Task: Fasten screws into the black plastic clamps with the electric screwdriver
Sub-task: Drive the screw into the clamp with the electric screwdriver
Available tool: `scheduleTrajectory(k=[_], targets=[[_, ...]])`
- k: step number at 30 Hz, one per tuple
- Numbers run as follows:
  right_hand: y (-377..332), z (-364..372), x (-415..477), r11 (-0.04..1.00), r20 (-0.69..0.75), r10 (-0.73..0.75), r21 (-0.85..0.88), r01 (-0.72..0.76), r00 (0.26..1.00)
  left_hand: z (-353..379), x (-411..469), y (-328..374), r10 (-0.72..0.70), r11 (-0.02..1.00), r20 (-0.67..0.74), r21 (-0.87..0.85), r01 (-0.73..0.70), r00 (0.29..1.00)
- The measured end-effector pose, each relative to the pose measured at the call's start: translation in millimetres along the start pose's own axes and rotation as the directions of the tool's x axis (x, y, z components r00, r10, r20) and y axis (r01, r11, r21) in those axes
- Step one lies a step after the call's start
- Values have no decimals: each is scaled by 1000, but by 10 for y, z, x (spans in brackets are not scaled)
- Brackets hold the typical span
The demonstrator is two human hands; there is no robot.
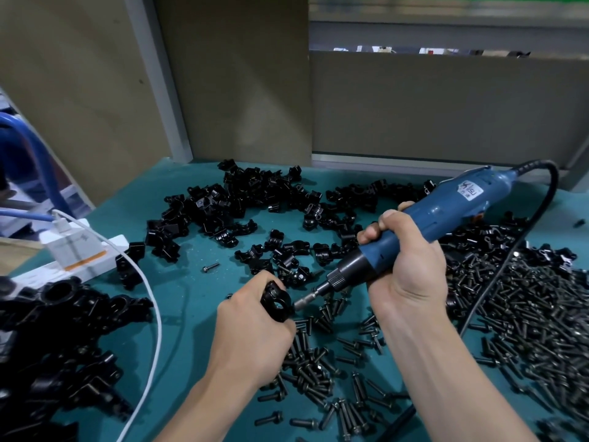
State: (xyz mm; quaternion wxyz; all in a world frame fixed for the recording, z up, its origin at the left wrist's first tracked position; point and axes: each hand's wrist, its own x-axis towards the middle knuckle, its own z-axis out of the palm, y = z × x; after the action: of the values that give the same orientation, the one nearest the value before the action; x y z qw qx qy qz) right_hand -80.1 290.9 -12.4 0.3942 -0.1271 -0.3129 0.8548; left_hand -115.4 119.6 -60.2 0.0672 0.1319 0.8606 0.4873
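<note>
1. The black plastic clamp [276, 302] is in the near middle of the scene, held just above the table [178, 282]. It looks light, stiff and glossy, so probably a little slippery and apt to twist under the driver's torque. It is best taken across its outer flanks, leaving the bore and the screw hole free.
2. The left grip [255, 327] holds it that way: fingers curled round the clamp's left side, back of the hand up, wrist low over the loose screws [309, 374].
3. The screw being driven is hidden between bit and clamp; I cannot tell how deep it sits.
4. The electric screwdriver [439, 208] looks rigid and far heavier than the clamp, and its cord [541, 193] probably drags at the far end. Holding it low on the barrel, near the black collar, gives the most control.
5. The right grip [404, 260] is wrapped tight round that lower barrel, knuckles to the far side. The tool slants from far right down to near left, with its bit [306, 299] meeting the clamp's right face.
6. Further out, a heap of unassembled clamps [255, 193] lies on the far side, a large screw pile [526, 314] to the right, and finished clamps [47, 330] near left.
7. A white power strip [73, 253] and a white cable [153, 314] lie at the left.
</note>
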Motion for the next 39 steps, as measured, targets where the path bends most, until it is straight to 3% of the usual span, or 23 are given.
scheduleTrajectory(k=[19, 30, 35, 39], targets=[[33, -21, -49, 1000, 16, -9, -19, 9, 1000, -1, -20, -31, -6, 1000, 6, 3, 6, 1000], [-18, 46, -50, 998, 198, -57, -28, 64, 979, 18, 9, -69, 28, 1000, 76, -3, -28, 997], [-63, 19, -7, 1000, 265, 15, -25, -8, 964, 41, 28, -107, 40, 999, 108, -33, -36, 993], [-206, -31, 68, 993, 345, 117, -23, -116, 931, 56, 63, -133, 29, 995, 211, -95, -9, 977]])
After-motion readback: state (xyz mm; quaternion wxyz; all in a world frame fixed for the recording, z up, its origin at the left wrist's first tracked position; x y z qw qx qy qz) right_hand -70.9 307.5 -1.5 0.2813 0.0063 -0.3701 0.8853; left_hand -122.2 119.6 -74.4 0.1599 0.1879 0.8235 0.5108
